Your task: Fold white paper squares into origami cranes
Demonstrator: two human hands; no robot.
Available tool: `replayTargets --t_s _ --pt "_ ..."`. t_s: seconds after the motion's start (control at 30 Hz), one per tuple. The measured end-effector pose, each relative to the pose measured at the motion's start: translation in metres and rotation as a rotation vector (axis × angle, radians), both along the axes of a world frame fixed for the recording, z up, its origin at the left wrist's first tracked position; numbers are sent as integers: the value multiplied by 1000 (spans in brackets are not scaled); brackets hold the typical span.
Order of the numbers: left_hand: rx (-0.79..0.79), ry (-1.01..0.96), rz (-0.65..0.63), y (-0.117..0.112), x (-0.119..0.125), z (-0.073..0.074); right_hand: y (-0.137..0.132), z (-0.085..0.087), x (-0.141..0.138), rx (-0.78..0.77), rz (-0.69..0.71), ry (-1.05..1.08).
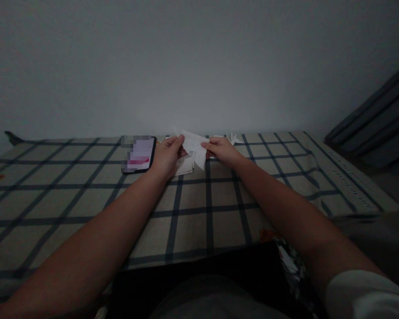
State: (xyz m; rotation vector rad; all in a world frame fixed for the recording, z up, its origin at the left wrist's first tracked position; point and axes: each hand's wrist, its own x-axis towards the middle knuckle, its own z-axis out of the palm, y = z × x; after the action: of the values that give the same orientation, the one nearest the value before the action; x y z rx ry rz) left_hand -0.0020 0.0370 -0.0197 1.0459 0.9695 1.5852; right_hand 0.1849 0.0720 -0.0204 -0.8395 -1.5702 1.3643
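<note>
A pale cloth (193, 195) with dark checks is covering a broad surface across mid-frame. A lit phone (140, 155) is lying left of centre, white papers (185, 166) are resting at centre, and a spiky white piece (233, 139) is sitting just right.

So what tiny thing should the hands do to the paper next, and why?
Perhaps the right hand could smooth the paper's hanging corner with its thumb. Both hands seem to pinch the paper, the left hand steadying the other side, and that corner points down loose, close to the right thumb.
</note>
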Motion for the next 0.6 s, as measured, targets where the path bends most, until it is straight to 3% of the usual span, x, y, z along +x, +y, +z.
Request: replayTargets --t_s 0.17,0.6 --pt "37 37 130 2 -2 0 -2 2 0 -1 24 -47" --pt "48 9 241 7 -10 1 -6 9 3 -26 41 -103"
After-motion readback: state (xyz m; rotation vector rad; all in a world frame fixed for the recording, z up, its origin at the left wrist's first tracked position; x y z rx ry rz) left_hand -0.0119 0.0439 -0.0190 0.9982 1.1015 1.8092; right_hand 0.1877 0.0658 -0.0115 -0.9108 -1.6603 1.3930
